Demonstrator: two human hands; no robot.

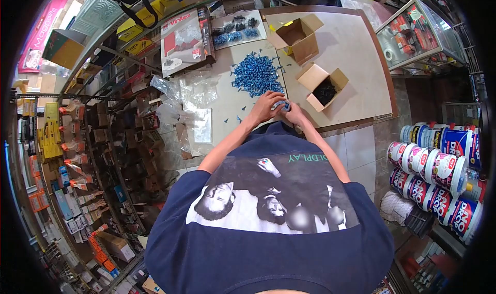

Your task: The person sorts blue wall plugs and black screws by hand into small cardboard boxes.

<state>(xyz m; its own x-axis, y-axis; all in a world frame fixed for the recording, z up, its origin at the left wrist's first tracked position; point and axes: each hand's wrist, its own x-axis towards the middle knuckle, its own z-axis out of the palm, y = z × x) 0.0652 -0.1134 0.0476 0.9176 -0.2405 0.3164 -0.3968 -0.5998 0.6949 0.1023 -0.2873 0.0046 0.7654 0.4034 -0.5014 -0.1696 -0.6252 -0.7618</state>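
Note:
A heap of small blue pieces (256,74), which look like screws or wall plugs, lies on the table in front of me. At its near edge my left hand (266,107) has its fingers bent and close together; what they hold, if anything, is hidden. Close beside it, my right hand (294,114) is closed on a small clear packet (281,106) with blue pieces in it. The left fingers reach over this packet. Both hands are near the table's front edge, close to my body.
Right of the heap stand an open carton (297,40) and a smaller open box (324,93) with black pieces inside. Behind lie a Vinilex box (183,42) and a tray (238,29) of packets. Clear plastic bags (194,95) lie left. Paint buckets (426,162) stack at right.

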